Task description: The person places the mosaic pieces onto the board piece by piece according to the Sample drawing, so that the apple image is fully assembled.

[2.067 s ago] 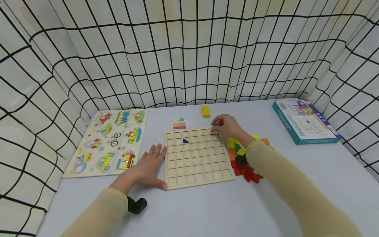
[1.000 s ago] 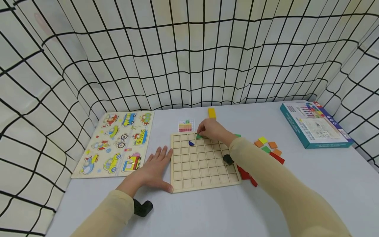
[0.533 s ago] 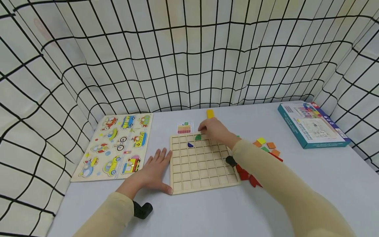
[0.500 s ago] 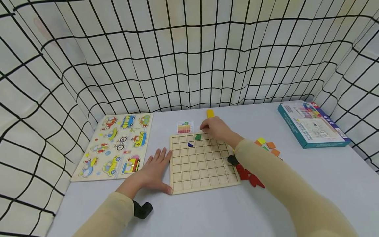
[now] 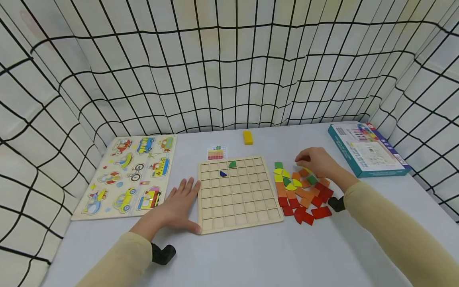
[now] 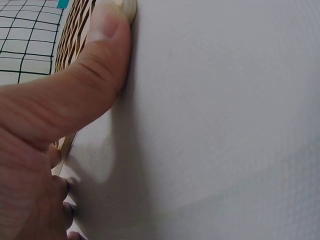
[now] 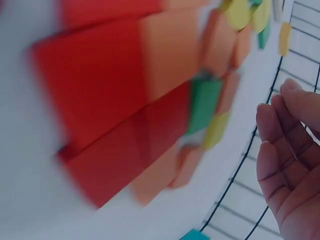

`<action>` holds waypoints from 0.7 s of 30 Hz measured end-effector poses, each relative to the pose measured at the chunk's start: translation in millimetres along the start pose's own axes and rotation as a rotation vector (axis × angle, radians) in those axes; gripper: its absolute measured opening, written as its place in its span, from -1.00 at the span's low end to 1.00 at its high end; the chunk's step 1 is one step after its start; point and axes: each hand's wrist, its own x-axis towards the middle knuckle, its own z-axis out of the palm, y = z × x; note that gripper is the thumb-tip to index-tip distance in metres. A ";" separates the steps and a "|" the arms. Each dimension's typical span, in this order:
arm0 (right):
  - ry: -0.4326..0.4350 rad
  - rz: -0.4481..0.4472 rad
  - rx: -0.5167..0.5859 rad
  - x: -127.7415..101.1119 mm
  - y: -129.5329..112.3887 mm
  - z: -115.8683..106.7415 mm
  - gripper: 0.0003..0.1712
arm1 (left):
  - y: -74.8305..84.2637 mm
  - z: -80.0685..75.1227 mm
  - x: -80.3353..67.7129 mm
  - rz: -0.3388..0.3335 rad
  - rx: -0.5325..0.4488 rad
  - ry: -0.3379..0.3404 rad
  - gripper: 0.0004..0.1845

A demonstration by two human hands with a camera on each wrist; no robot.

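A wooden grid board [image 5: 238, 195] lies flat on the table in the head view. In its top row sits a green quarter-circle tile [image 5: 232, 164], with a small dark blue piece [image 5: 223, 173] one row lower. My left hand [image 5: 175, 209] lies with spread fingers along the board's left side; its thumb [image 6: 107, 55] touches the near-left corner. Over the far side of a pile of red tiles [image 5: 321, 212], orange tiles [image 5: 305, 193], yellow and green ones hovers my right hand [image 5: 317, 161]. Its fingers [image 7: 267, 162] are loosely bent, with nothing visible between them.
A pattern card [image 5: 216, 152] and a yellow block [image 5: 248, 138] lie behind the board. On the left is a vehicle picture puzzle [image 5: 130, 175]; a teal-edged box [image 5: 369, 149] lies far right. Black netting [image 5: 229, 83] stands around the table.
My right hand has left the green quarter-circle tile in the board's top row and moved right, over the tile pile. The left hand stays at the board's edge.
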 end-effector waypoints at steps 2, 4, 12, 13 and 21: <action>-0.030 0.012 0.009 -6.7 11.8 -1.2 -0.74 | -0.3 -0.4 -0.7 -0.004 -0.002 -0.001 0.49; -0.065 0.006 0.015 -12.8 21.2 -2.7 -0.77 | 0.3 -0.6 -1.3 -0.009 -0.003 -0.004 0.49; -0.194 -0.007 0.013 -28.6 41.3 -4.1 -0.67 | 3.5 -1.8 -0.7 -0.002 -0.011 0.000 0.50; -0.193 -0.013 0.008 -28.6 42.3 -3.7 -0.65 | 3.5 -1.9 -1.2 -0.002 -0.014 0.002 0.50; -0.180 -0.044 -0.022 -30.0 45.9 -1.5 -0.75 | 2.6 -1.2 -1.4 0.001 -0.033 0.007 0.49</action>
